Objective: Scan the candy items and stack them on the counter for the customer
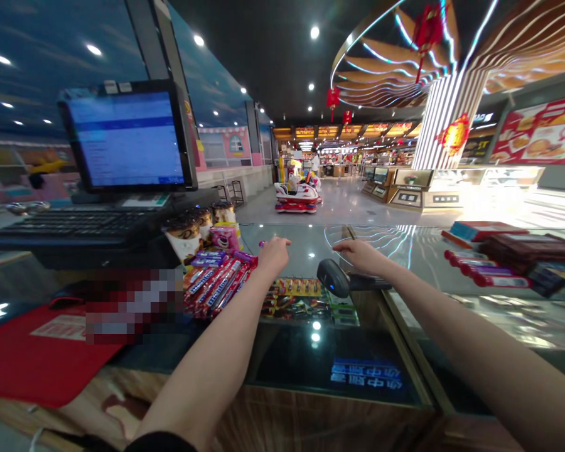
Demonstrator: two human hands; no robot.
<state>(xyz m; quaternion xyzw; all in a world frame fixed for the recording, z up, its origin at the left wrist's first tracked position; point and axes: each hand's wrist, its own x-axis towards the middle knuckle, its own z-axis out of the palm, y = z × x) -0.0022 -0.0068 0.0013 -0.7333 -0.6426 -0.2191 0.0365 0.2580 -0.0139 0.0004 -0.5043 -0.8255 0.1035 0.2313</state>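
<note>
My left hand (pixel 274 253) is over the glass counter, just past the right end of a pile of wrapped candy rolls (pixel 221 282). Its fingers are curled, and a small purple bit (pixel 262 243) shows at its left edge; what it belongs to is hidden. To the right, my right hand (pixel 360 256) is held over the counter with a finger stretched toward the left and nothing visible in it. A black barcode scanner (pixel 333 277) lies just in front of that hand, its handle partly behind my right forearm.
On the left stand a monitor (pixel 127 141), a keyboard (pixel 70 223) and several lidded cups (pixel 183 237). A red mat (pixel 42 358) covers the near left corner. Dark boxes (pixel 532 248) and candy tubes (pixel 489 270) lie at right. Beyond the counter stands a kiddie ride (pixel 296 196).
</note>
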